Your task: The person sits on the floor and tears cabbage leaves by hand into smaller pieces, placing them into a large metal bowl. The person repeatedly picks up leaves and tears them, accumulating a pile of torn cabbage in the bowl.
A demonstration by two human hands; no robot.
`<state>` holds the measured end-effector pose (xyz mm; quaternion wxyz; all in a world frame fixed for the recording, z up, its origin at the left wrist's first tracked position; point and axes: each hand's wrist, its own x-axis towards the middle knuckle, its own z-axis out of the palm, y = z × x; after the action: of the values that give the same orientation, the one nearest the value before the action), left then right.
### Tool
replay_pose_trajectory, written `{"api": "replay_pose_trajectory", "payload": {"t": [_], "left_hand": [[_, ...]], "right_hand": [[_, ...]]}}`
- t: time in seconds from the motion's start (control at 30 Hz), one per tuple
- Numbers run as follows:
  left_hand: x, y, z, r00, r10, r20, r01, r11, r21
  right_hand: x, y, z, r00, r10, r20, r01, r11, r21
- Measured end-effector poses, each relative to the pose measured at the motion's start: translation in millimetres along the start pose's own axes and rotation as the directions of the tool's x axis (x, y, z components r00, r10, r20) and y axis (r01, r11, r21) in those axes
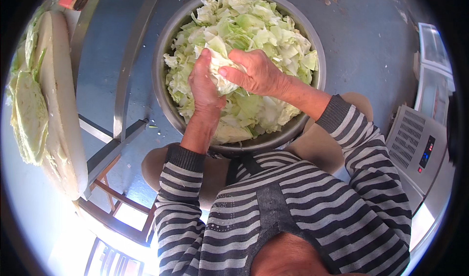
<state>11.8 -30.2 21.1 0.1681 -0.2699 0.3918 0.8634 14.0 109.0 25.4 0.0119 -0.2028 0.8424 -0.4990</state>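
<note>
A wide stainless steel basin [159, 92] before me is heaped with torn cabbage leaves [253, 28]. Above the left middle of the heap, both hands grip one pale cabbage chunk [221, 76]. My left hand [205, 83] supports it from the left, thumb up along its side. From the right, my right hand [256, 72] has its thumb and curled fingers on the chunk. Part of the chunk is hidden behind the fingers.
At the left, a thick round cutting board [60, 103] carries a cut cabbage piece [31, 118] on a metal-legged table [126, 63]. A wooden stool [124, 202] stands below it. At the right is a metal appliance [414, 140] with a lit panel. Cabbage scraps dot the blue floor [359, 49].
</note>
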Motion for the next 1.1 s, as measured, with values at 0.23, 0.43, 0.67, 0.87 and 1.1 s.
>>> {"api": "replay_pose_trajectory", "payload": {"t": [0.23, 0.43, 0.67, 0.87, 1.1], "left_hand": [[15.6, -7.9, -10.4, 0.961, -0.245, 0.129, 0.264, 0.952, -0.155], [18.4, 6.3, -4.6, 0.965, -0.076, -0.253, 0.117, 0.981, 0.153], [22.5, 17.9, -14.0, 0.997, 0.073, 0.013, -0.073, 0.923, 0.377], [13.9, 1.0, 0.0, 0.905, 0.321, 0.280, -0.426, 0.716, 0.553], [6.0, -2.3, 0.2, 0.802, 0.475, 0.362, -0.575, 0.449, 0.684]], "right_hand": [[0.3, -13.3, 5.0, 0.878, -0.475, -0.059, 0.446, 0.856, -0.261], [-13.0, -33.6, -8.7, 0.808, -0.589, 0.023, 0.582, 0.791, -0.188], [-12.5, -12.1, -30.6, 0.984, 0.007, 0.176, 0.056, 0.935, -0.350], [0.5, -11.3, -12.1, 0.990, -0.064, -0.125, 0.027, 0.959, -0.281], [13.0, -18.9, 8.1, 0.921, 0.333, -0.200, -0.289, 0.932, 0.219]]}}
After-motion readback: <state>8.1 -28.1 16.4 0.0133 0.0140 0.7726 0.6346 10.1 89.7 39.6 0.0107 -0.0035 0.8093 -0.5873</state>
